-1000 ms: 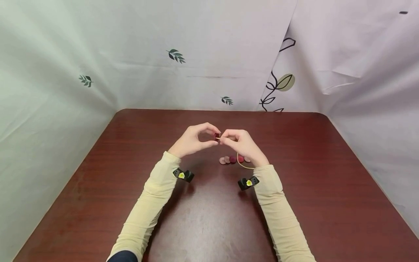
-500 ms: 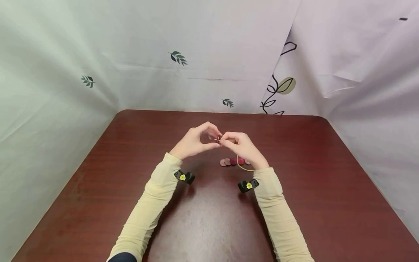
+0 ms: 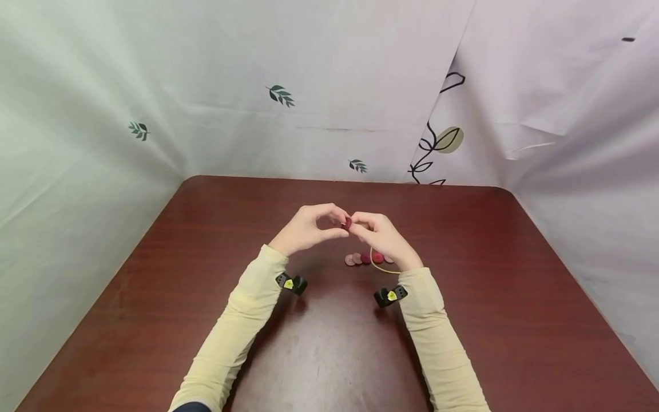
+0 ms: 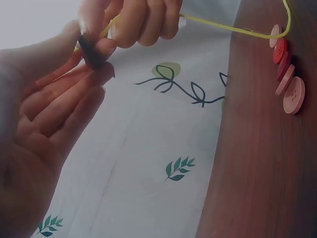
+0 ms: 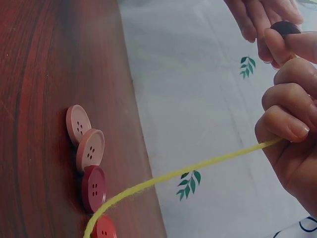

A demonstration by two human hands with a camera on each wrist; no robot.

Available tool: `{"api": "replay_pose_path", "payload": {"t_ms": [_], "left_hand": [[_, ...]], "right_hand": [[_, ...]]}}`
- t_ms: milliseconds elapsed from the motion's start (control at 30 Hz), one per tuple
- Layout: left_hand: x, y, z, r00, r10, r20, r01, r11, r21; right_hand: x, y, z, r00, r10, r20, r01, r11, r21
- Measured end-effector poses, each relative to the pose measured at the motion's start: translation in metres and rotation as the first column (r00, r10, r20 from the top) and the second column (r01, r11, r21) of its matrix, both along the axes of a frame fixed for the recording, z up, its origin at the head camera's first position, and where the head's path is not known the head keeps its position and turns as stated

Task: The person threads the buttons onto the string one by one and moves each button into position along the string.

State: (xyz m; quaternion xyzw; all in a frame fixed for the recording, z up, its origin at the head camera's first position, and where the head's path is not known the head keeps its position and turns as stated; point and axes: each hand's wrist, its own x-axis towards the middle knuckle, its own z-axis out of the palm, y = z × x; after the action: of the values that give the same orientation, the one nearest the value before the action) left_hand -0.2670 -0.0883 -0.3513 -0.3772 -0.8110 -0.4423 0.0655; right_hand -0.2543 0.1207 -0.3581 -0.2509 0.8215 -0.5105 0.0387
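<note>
Between thumb and fingertips, my left hand (image 3: 307, 230) pinches a dark red button (image 3: 347, 224) above the table. My right hand (image 3: 382, 234) meets it from the right, holding a yellow cord (image 5: 198, 165) with its fingertips at the button. In the left wrist view the button (image 4: 91, 52) looks nearly black and is seen at a slant. A short bit of yellow shows on its far side, by the left thumb; the holes are hidden. The cord leaves the curled right fingers and droops toward the table.
Below the hands, several buttons lie in a row on the brown table (image 3: 319, 355): pale pink (image 5: 90, 150), plum (image 5: 94, 189), red (image 5: 105, 227) and another pink one. The cord passes over the row. A white patterned curtain (image 3: 231, 131) hangs behind the table.
The dark red button has turned, showing more of its face to the head camera. Both hands sit slightly lower in the head view, which has itself shifted; they remain together at the button.
</note>
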Motion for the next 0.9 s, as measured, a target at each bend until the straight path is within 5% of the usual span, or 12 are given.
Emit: {"api": "replay_pose_path", "payload": {"t_ms": [533,900], "left_hand": [[-0.0002,0.0011,-0.0022,0.999,0.001,-0.054,-0.002,1.0,-0.019],[-0.0009,0.0017,-0.0023,0.999,0.013,0.029,-0.013,1.0,0.001]], "right_hand": [[-0.0015,0.0025,-0.0047,0.991,0.068,0.116,-0.06,0.996,-0.066],[-0.0058,0.009,-0.0037,0.999,0.001,0.042,-0.003,0.999,0.053]]}}
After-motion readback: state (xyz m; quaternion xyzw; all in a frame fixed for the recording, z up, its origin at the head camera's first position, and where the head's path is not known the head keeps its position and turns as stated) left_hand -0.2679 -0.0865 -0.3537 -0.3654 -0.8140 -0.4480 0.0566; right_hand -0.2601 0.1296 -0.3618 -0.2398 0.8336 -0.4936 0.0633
